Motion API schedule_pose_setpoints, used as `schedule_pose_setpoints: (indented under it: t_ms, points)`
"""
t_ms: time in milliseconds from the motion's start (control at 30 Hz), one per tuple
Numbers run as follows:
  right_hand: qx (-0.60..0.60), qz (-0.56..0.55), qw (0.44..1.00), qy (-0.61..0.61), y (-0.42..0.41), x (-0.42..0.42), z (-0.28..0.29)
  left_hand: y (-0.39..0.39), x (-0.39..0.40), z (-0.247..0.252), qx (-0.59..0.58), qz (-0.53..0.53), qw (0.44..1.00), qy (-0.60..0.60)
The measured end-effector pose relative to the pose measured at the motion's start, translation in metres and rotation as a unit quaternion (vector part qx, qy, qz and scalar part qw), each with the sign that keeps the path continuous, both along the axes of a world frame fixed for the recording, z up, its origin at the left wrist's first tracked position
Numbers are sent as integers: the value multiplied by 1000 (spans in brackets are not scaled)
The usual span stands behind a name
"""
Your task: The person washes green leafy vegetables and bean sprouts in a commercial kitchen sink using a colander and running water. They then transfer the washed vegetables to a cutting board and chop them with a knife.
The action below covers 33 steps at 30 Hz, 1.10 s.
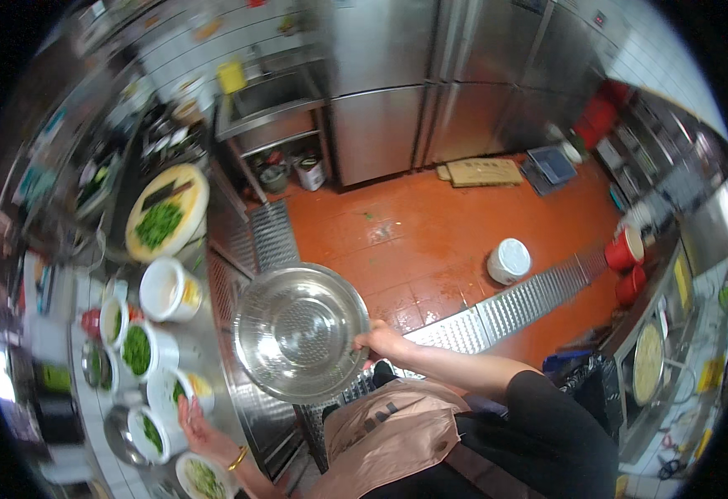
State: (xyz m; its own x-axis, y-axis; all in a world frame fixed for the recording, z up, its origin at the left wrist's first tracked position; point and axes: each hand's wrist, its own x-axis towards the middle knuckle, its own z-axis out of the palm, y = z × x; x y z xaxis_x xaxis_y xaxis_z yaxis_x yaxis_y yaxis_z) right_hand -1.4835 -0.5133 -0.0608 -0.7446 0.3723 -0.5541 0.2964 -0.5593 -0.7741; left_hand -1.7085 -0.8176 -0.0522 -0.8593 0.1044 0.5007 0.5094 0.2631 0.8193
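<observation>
My right hand grips the rim of a round stainless steel colander, held out over the floor beside the counter. Nothing lies in it. My left hand, with a gold bracelet at its wrist, is at a white plastic tub holding some chopped greens; whether it touches the rim is unclear. Its fingers are extended and hold nothing. Around it stand another white tub of greens, a smaller tub with greens and a tub of pale chopped vegetable.
A round cutting board bears a cleaver and chopped greens. A white bucket stands on the steel counter. On the tiled floor are a lidded bucket, a metal drain grate and flattened cardboard.
</observation>
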Motion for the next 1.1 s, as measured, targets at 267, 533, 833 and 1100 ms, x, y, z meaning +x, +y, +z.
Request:
schedule_pose_setpoints:
  t_ms: [267,533,833,1100]
  points:
    - [-36,-298,953,-38,137,121,-38,281,-13,-44,-83,-324,925,-181]
    - [-49,-583,808,-72,217,279,-45,610,57,-84,-187,-579,761,-223]
    - [52,-920,389,0,164,495,-15,832,440,-16,-255,-878,400,-59]
    - [153,-935,-11,-320,69,723,27,837,704,-21,-272,-931,228,-87]
